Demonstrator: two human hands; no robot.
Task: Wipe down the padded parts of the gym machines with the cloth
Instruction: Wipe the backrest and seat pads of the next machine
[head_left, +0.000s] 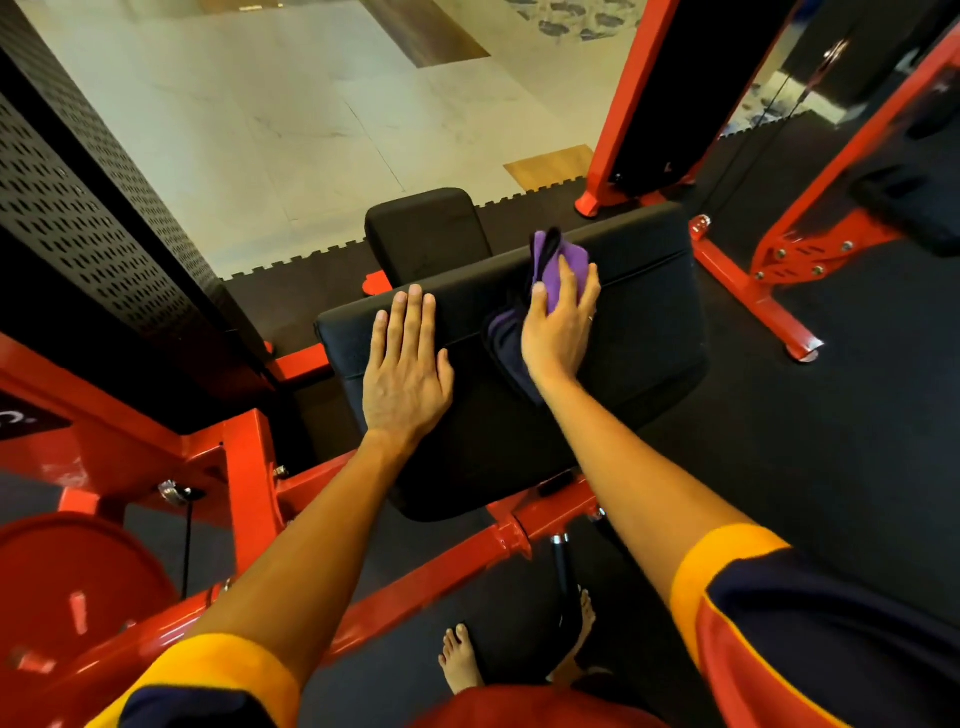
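Black rubber floor matting (779, 467): underlies everything.
Red tubular steel machine frame (415, 577): runs beneath the pad, crossing between the person and it.
Black perforated metal panel (78, 208): upright, far left.
Wide black padded rest (639, 312): centre, tilted.
Red round weight plate (67, 587): lower left.
Small black seat pad (426, 234): just beyond the rest.
Left hand (405, 374): flat, fingers straight, pressed on the rest.
Right hand (558, 332): clenched around the cloth.
Purple folded cloth (566, 265): on the rest's upper edge, partly covered by that hand.
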